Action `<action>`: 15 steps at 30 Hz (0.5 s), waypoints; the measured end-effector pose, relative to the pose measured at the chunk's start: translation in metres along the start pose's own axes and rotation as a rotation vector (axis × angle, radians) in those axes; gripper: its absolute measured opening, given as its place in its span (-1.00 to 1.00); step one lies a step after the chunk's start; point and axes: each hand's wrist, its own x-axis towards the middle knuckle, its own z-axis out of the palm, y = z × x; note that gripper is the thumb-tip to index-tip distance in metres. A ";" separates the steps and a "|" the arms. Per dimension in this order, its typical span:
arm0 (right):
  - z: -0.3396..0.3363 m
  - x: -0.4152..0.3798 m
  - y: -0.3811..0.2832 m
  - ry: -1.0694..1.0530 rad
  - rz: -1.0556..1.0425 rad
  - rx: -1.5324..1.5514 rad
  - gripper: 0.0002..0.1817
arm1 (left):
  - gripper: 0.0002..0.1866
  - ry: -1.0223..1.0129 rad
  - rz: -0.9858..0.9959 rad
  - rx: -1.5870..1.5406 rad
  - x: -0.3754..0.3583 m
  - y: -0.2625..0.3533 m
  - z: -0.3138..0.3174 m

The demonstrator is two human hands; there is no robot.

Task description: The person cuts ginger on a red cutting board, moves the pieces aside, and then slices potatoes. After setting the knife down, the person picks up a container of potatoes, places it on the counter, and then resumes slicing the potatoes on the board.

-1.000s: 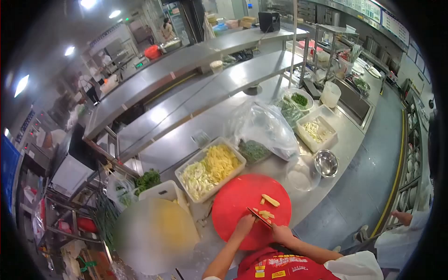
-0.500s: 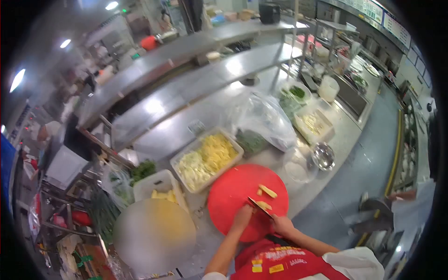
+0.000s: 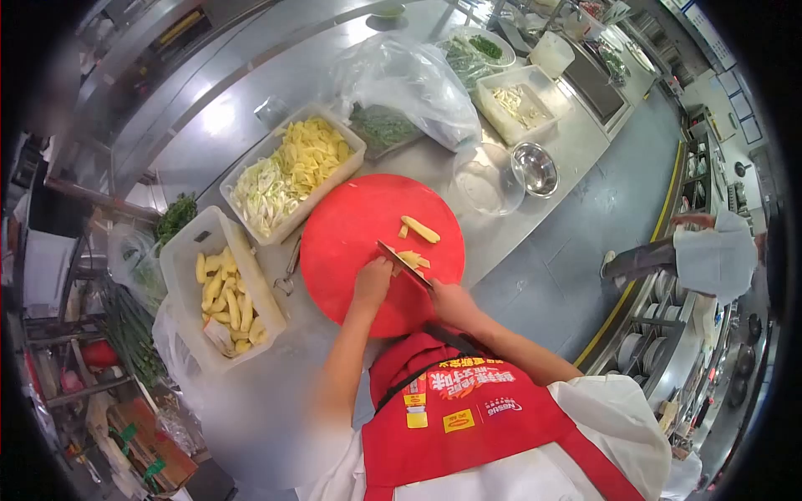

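Right hand [image 3: 451, 302] grips a knife [image 3: 404, 264] over yellow pieces [image 3: 411, 259] on a red board [image 3: 334, 250]; left hand [image 3: 373, 282] fingertips curled together beside them

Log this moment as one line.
right hand: holds knife | left hand: steadies yellow pieces | on: red board | nearby: tub of shreds

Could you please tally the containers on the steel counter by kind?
White rectangular tubs: 3
Steel bowls: 1
Clear bowls: 1
Round white bowls of greens: 1
White pails: 1
Total: 7
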 end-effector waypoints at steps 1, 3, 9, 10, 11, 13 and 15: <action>0.002 0.000 0.002 0.014 -0.015 0.000 -0.69 | -0.82 -0.001 -0.001 -0.009 0.001 0.001 -0.001; 0.001 0.001 0.003 0.029 -0.041 -0.012 -0.69 | -0.84 0.042 0.024 -0.004 0.003 0.001 0.000; 0.005 0.002 0.004 0.019 -0.020 -0.039 -0.73 | -0.81 -0.052 0.035 0.055 0.004 0.004 -0.006; 0.007 0.000 0.006 0.030 -0.031 -0.037 -0.74 | -0.81 -0.060 0.035 0.058 0.006 0.003 -0.006; 0.011 -0.001 0.008 0.041 -0.043 -0.035 -0.75 | -0.81 -0.040 0.039 0.056 0.006 0.001 -0.006; 0.003 0.003 0.003 0.016 -0.011 -0.051 -0.77 | -0.82 -0.009 0.041 0.045 0.002 -0.003 0.002; 0.011 0.003 0.005 -0.023 0.032 -0.041 -0.75 | -0.83 0.030 -0.008 0.000 -0.003 -0.013 0.012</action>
